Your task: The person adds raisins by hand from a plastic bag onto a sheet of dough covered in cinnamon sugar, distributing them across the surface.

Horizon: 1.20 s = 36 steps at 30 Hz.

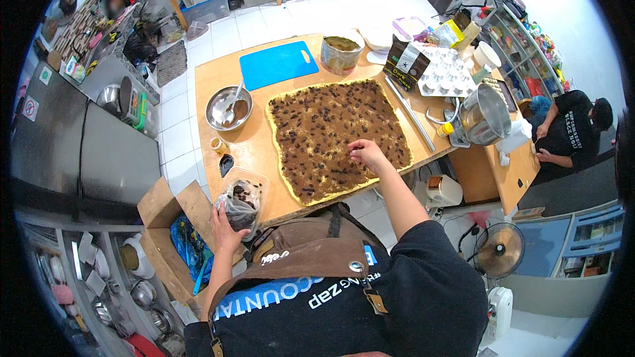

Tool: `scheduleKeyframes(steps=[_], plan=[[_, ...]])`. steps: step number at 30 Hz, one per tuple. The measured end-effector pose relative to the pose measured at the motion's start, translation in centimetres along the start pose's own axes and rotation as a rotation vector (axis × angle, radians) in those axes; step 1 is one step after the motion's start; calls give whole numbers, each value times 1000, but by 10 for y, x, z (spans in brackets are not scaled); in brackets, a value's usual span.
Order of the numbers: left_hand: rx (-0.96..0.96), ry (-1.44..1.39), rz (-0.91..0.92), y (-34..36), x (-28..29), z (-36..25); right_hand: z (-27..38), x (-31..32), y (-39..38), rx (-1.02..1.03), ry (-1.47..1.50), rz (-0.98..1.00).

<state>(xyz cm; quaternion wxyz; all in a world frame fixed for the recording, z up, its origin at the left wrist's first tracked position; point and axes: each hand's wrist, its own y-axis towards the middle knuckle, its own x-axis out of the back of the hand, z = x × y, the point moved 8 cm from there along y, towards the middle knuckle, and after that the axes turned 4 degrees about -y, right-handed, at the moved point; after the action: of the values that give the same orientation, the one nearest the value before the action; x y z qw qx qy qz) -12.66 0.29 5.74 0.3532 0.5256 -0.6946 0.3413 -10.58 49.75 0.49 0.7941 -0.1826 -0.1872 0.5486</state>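
A large rectangle of yellow dough [279, 170] lies flat on the wooden table, coated with brown filling and dotted with dark raisins. My right hand [366, 155] hovers over its right-hand part, fingers bunched together; whatever they hold is hidden. At the table's near left edge, my left hand [227, 226] grips a clear plastic bag [242, 206] of dark raisins, which sits in a see-through tub [260, 182]. Left of the dough stands a steel bowl [215, 118] with a spoon [233, 104] and some brown filling inside.
A blue cutting board [274, 66], a tub of filling [341, 59] and a dark pouch [405, 65] stand beyond the dough. To the right are a metal rod [411, 116], a mixer bowl [486, 116] and white cup trays [446, 69]. Another person [572, 125] works at far right.
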Motion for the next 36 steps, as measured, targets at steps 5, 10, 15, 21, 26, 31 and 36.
scheduleKeyframes(steps=[5, 10, 15, 21, 26, 31, 36], plan=[[25, 18, 6, -2, 1, 2, 42, 5, 23, -5, -309, -52], [-2, 15, 12, 4, -2, -4, 54, 44, 82, 62, -432, -141], [40, 3, 8, -2, 0, 3, 109, 8, 59, 78, -575, -115], [-7, -24, 10, 7, -3, -14, 121, 33, 78, 355, -929, -171], [33, -10, 3, -2, 1, -3, 102, 59, 90, 125, -684, -127], [8, -35, 23, 6, -4, -9, 60, 121, 96, 51, -781, 11], [63, -27, 17, -2, -2, 4, 65, 104, 54, -10, -839, 56]])
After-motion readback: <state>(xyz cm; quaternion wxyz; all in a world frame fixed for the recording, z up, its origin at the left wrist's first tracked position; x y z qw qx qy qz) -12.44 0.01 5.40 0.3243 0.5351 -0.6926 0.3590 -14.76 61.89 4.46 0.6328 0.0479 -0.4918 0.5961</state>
